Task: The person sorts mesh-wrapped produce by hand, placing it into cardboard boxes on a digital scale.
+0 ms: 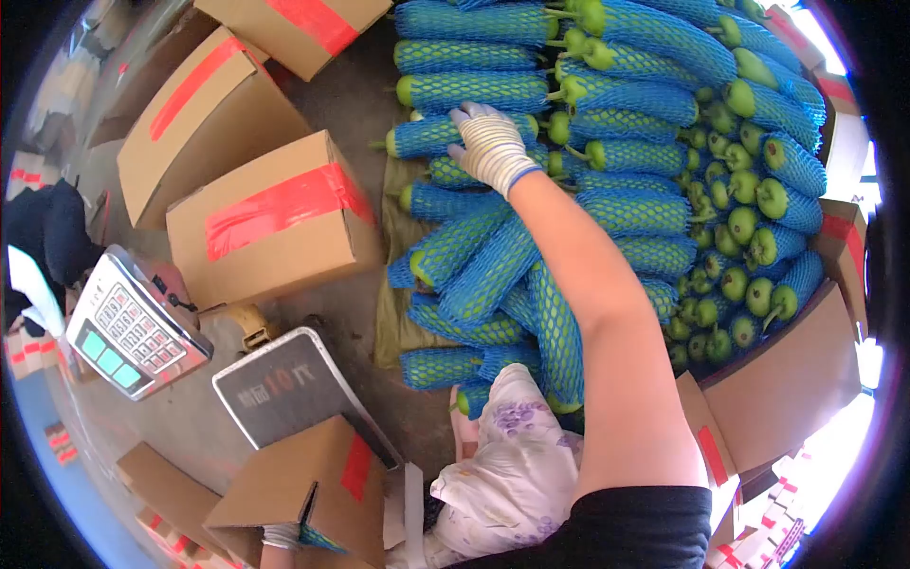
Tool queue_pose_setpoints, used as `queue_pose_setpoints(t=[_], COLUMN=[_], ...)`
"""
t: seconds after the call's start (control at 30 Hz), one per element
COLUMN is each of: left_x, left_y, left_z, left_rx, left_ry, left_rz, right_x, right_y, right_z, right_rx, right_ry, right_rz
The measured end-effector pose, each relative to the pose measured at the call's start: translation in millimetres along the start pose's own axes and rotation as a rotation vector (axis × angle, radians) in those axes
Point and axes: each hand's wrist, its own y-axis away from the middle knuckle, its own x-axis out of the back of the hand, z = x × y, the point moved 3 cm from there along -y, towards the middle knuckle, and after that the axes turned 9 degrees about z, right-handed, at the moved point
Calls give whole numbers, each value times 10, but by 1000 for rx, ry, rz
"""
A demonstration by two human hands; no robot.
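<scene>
My right hand, in a white striped glove, lies over a long green gourd in a blue net sleeve. Thumb and fingers fall on either side of the gourd, closed around it. Similar netted gourds lie close by, some in rows and some crossed in a pile. At the bottom left, my left hand shows only as a gloved wrist edge at the opening of a cardboard box. Its fingers are hidden by the flap. Beside it, a bit of blue net and green shows inside the box.
Left of the pile stand taped cardboard boxes. A digital scale display and its black platform are nearer me. Stacked gourds and an open box are on the right. Dark clothing shows at far left.
</scene>
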Motion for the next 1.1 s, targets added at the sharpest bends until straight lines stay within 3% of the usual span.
queue_pose_setpoints(t=[0.07,0.17,0.27,0.37,0.43,0.73,0.83,0.9,1.0,1.03,1.07,1.1], left_x=[-68,-87,-27,112,134,155,180,195,192,186,194,183], left_y=[10,-10,-21,-22,-132,-419,-501,-487,-459,-453,-439,-422], left_z=[-129,-155,73,306,375,634,690,722,778,797,805,820], left_rx=[-9,44,-23,48,44,-11,-25,-20,-18,-19,-19,-19], left_ry=[-51,129,-131,-244,-276,-327,-339,-344,-346,-352,-350,-348], left_rz=[29,47,33,97,107,133,138,146,143,143,147,149], right_x=[-42,-318,-286,-203,-224,-238,-56,355,1145,1291,1190,1221], right_y=[-12,107,84,22,-35,-121,-338,-827,-1635,-1853,-1986,-2104], right_z=[-59,-123,-194,-243,-255,-244,-175,-89,138,303,575,753], right_rx=[12,51,11,-53,-126,-99,-48,-53,127,131,174,150], right_ry=[44,161,171,128,113,193,189,44,264,334,402,441], right_rz=[37,98,66,44,-51,-68,-160,-481,300,314,473,243])
